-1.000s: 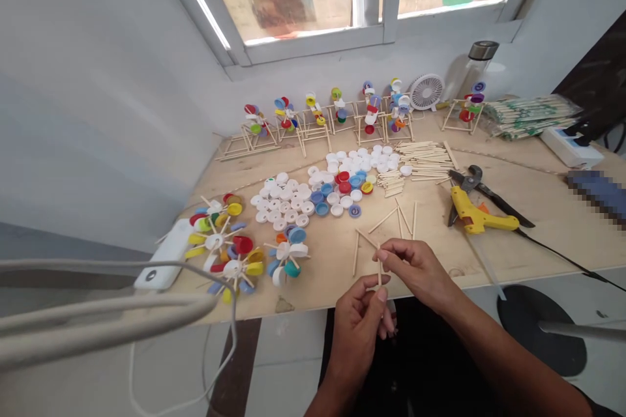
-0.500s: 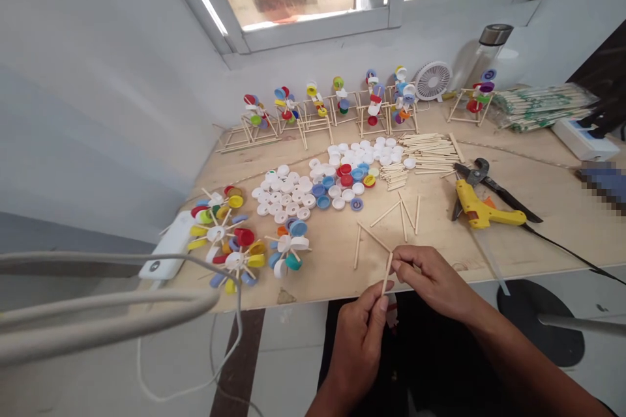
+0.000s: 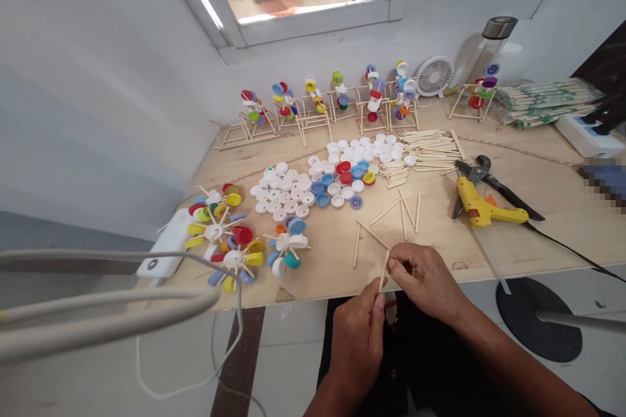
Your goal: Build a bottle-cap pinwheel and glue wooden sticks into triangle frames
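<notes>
Over the table's front edge, my left hand (image 3: 358, 332) pinches the lower end of a thin wooden stick (image 3: 384, 272) between thumb and fingers. My right hand (image 3: 426, 279) is closed at that stick's upper end, its fingertips partly hiding the grip. A second stick (image 3: 374, 235) slants up and left from there; whether the two are joined I cannot make out. Beyond my hands lie V-shaped stick pairs, including one at the left (image 3: 357, 244) and one in the middle (image 3: 402, 216). A yellow glue gun (image 3: 482, 205) lies right of my right hand, beside black-handled cutters (image 3: 508, 199).
White and coloured bottle caps (image 3: 286, 190) cover the table's middle, near piled sticks (image 3: 430, 151). Several cap wheels (image 3: 287, 244) sit at left. Stick frames with cap wheels (image 3: 374, 104) line the back, beside a small fan (image 3: 434, 76) and a bottle (image 3: 489, 45). A cable (image 3: 229, 339) hangs at left.
Both hands stay on the stick, with only a slight shift of the right fingers at its upper end. The whole view has moved a little.
</notes>
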`<state>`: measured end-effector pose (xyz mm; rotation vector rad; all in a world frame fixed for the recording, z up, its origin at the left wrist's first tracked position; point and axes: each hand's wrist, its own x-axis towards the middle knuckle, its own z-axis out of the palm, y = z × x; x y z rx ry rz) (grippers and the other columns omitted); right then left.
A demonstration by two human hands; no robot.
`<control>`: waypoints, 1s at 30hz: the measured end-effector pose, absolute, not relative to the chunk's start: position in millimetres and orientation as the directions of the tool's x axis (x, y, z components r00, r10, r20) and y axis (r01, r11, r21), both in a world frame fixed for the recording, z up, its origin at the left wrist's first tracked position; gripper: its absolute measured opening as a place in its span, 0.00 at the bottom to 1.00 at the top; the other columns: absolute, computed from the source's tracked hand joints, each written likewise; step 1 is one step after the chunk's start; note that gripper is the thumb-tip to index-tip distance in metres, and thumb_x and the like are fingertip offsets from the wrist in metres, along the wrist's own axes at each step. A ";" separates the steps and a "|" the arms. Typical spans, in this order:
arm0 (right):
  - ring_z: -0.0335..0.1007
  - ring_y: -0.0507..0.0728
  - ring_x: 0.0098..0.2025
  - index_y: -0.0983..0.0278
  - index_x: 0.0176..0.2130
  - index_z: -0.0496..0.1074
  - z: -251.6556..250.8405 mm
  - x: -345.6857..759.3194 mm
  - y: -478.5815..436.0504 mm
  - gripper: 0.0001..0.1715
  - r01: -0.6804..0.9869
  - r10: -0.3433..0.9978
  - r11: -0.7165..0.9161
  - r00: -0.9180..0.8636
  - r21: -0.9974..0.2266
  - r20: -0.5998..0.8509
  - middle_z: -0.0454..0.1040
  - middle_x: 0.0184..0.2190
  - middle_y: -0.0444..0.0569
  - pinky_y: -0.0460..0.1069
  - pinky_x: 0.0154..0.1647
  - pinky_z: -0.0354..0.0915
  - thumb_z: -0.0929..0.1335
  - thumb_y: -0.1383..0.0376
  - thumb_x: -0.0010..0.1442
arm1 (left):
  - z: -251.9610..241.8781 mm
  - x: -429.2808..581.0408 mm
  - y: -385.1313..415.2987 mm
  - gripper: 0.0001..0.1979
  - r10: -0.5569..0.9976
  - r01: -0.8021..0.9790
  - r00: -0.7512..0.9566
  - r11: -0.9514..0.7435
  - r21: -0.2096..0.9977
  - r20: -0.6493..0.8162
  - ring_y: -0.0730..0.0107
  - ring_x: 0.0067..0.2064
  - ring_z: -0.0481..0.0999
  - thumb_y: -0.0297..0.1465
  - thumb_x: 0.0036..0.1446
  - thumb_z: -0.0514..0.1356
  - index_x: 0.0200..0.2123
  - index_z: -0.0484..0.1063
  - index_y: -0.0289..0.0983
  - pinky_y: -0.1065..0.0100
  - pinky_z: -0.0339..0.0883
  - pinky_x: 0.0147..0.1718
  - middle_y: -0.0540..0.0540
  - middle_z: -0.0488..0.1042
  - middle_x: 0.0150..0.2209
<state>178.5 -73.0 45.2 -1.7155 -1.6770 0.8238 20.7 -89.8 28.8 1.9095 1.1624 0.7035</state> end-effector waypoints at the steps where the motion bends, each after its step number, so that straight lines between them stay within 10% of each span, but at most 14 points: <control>1: 0.56 0.50 0.24 0.63 0.19 0.61 46.3 179.7 -72.1 0.12 0.551 0.998 -0.052 -0.006 -0.833 -0.066 0.60 0.18 0.41 0.45 0.26 0.51 0.59 0.67 0.53 | 29.5 20.7 -89.8 0.15 0.900 0.457 0.430 -0.285 0.842 0.071 0.67 0.28 0.76 0.30 0.62 0.48 0.46 0.71 0.36 0.71 0.65 0.29 0.45 0.77 0.27; 15: 0.55 0.49 0.22 0.64 0.19 0.66 50.4 170.8 -68.2 0.12 -0.033 0.968 -0.239 0.064 -0.970 -0.241 0.61 0.17 0.41 0.45 0.26 0.55 0.60 0.65 0.50 | 16.6 29.7 -89.5 0.16 0.904 0.479 0.344 -0.403 0.780 0.255 0.63 0.37 0.77 0.29 0.62 0.46 0.46 0.70 0.36 0.67 0.66 0.37 0.41 0.77 0.36; 23: 0.58 0.51 0.26 0.64 0.23 0.63 46.6 153.6 -98.4 0.10 0.517 0.917 0.372 -0.077 -0.771 0.391 0.63 0.20 0.43 0.47 0.28 0.53 0.60 0.70 0.55 | 30.9 27.7 -68.1 0.15 0.974 0.261 0.208 0.037 0.965 -0.093 0.73 0.21 0.65 0.39 0.61 0.50 0.40 0.70 0.36 0.72 0.58 0.24 0.52 0.67 0.20; 30: 0.66 0.50 0.31 0.62 0.34 0.69 38.9 171.7 -115.3 0.12 0.314 0.999 0.036 -0.047 -0.949 0.022 0.70 0.28 0.44 0.45 0.34 0.61 0.59 0.63 0.63 | 38.3 28.3 -73.6 0.12 0.918 -0.290 0.251 0.374 0.881 -0.307 0.72 0.28 0.69 0.40 0.57 0.56 0.35 0.69 0.36 0.70 0.63 0.34 0.49 0.73 0.24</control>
